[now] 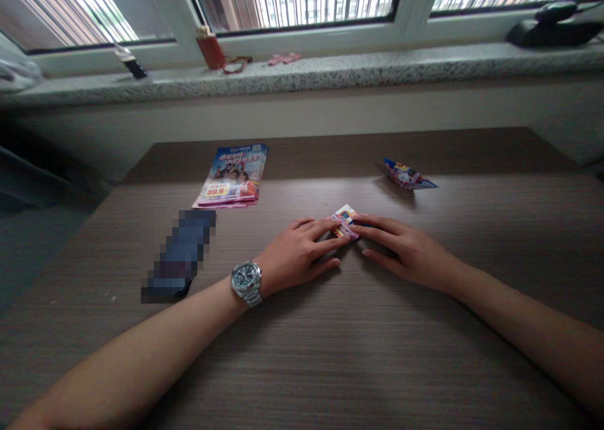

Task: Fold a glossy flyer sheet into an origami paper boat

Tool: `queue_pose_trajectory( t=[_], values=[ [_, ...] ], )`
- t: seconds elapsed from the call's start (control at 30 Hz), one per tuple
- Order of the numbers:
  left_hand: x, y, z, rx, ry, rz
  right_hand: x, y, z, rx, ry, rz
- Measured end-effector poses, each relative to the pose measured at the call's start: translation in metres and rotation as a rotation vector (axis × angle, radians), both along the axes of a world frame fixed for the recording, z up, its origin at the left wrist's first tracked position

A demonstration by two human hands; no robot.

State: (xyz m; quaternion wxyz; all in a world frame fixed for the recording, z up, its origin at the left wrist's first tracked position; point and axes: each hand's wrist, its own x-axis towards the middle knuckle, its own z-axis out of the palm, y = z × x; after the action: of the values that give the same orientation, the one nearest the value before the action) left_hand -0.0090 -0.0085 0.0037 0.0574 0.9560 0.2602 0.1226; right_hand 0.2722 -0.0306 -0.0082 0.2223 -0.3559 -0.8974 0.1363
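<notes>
Brown wood-grain laminate desk (302, 367), person seated at it, both forearms reaching in from the near edge. Left hand (295, 257) and right hand (401, 254) lie palm down, angled toward each other, fingertips meeting over a small folded piece of printed paper (344, 221). The paper sits flat on the desk between them, near the middle of the desktop. Grip narrow: fingers of both hands bear on it from either side, pinning it down rather than lifting it. Its print shows patches of pink, blue, and white; no words legible at this size.

Steel-bracelet wristwatch (246, 283) with dark dial on the left wrist; maker's name unreadable.

Beyond the hands, a stack of glossy flyers (231, 177) lies toward the far edge. Only the price "89.9" on a yellow patch can be read; the other lettering is too blurred. To the right, well apart from it, a folded paper boat (406, 175) in similar blue and red print. Left of the hands, a dark oblong (178, 255) is pixelated beyond identifying.

Speckled granite sill (330, 71) past the desk holds a red cylindrical holder (211, 51), a pink item (284, 58), and a black device (552, 27), all without readable labels.
</notes>
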Motion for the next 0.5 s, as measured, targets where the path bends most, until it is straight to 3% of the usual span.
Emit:
queue_pose_trajectory(
  t=[0.5],
  values=[
    [0.003,-0.009,0.01,0.004,0.152,0.035,0.0,-0.001,0.001,0.074,-0.23,0.008]
  ],
)
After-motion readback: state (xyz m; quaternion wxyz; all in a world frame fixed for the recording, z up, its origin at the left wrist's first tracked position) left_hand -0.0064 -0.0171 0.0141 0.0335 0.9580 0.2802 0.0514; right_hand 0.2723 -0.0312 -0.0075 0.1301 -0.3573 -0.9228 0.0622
